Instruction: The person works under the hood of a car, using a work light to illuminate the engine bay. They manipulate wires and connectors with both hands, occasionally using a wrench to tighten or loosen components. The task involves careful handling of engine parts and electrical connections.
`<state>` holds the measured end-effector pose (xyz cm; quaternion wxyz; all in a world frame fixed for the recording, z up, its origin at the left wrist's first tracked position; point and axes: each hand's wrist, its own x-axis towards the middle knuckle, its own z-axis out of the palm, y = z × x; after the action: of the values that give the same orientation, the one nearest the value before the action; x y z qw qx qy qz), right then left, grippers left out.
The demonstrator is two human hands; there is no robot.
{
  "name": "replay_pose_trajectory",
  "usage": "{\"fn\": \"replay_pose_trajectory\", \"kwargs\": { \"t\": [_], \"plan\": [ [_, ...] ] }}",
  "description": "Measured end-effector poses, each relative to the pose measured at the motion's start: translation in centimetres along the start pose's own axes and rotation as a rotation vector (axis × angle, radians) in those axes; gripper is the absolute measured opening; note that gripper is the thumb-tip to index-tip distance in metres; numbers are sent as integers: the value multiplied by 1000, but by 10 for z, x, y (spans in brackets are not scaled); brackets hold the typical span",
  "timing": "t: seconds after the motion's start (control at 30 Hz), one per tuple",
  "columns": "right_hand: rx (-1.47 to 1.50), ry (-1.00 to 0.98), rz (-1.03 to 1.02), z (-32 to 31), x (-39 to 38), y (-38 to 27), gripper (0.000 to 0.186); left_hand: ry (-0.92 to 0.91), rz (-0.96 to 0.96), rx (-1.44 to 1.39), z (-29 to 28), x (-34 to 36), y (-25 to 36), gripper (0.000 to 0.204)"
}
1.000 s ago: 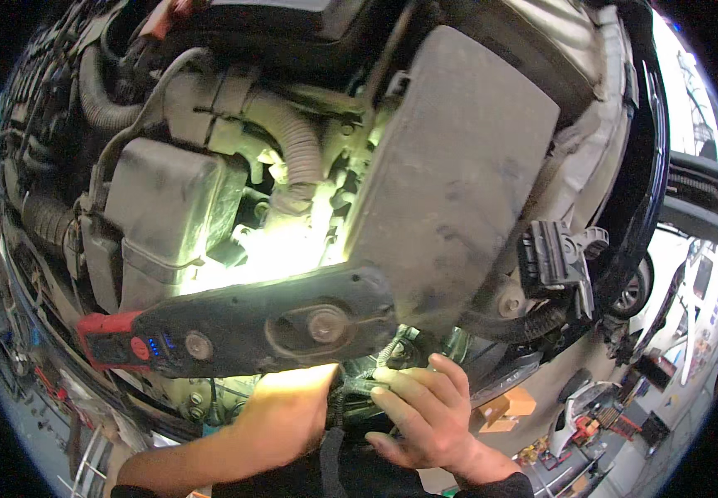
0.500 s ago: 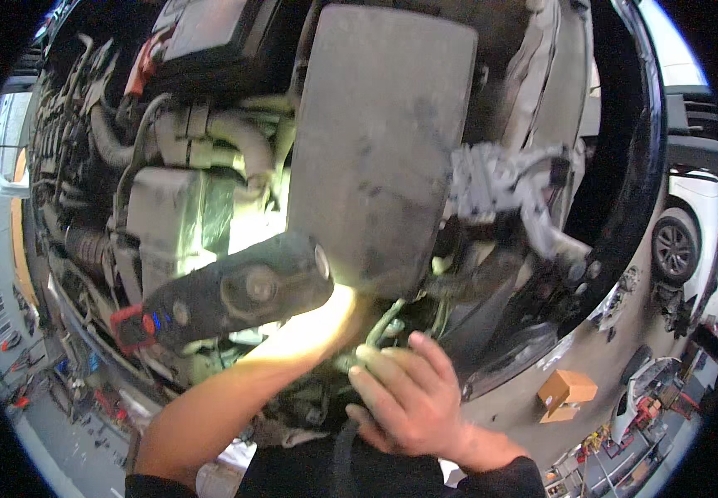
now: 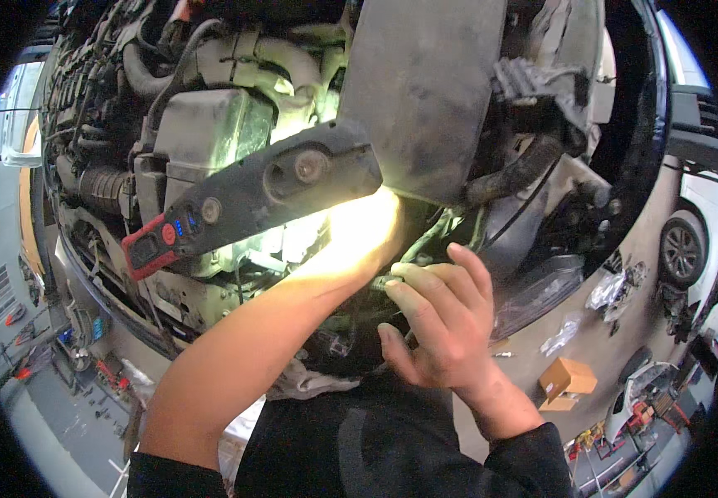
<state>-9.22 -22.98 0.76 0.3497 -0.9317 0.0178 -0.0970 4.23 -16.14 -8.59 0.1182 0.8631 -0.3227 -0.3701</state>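
Observation:
My left forearm (image 3: 243, 349) reaches into a car's engine bay. Beside the front of the large dark box-shaped cover (image 3: 417, 91) it drops out of sight, so the fingers of that hand are hidden. Across the bay, just above this arm, lies a black and red work light (image 3: 247, 195), lit and shining on my wrist. Neither hand appears to hold the light. My right hand (image 3: 446, 324) hovers at the front of the bay, fingers bent but apart and thumb spread. Its fingertips are next to a thin hose (image 3: 425, 236); whether they touch it I cannot tell.
Left of the cover sit a grey box-like housing (image 3: 205, 124) and a ribbed duct (image 3: 102, 189). A black corrugated hose (image 3: 520, 170) bends at the right. On the floor are a cardboard box (image 3: 568, 380) and loose parts; a white car (image 3: 707, 216) stands farther right.
The view has shifted, so the engine bay and work light sit higher in the picture. My right hand's fingers have spread a little more. My left arm still reaches into the bay.

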Motion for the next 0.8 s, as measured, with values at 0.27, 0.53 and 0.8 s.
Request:
{"fn": "replay_pose_trajectory", "kwargs": {
  "t": [0.27, 0.53, 0.8],
  "plan": [
    [8, -28, 4, -1, -2, -1, 40, 0, 15, 6, -7, -11, -4, 30],
    [5, 4, -35, 1, -5, 2, 42, -29, 33, 70, -18, -28, -9, 29],
    [5, 29, -34, 1, -3, 0, 42, -112, 46, 141, -30, -38, -18, 32]
  ]
}}
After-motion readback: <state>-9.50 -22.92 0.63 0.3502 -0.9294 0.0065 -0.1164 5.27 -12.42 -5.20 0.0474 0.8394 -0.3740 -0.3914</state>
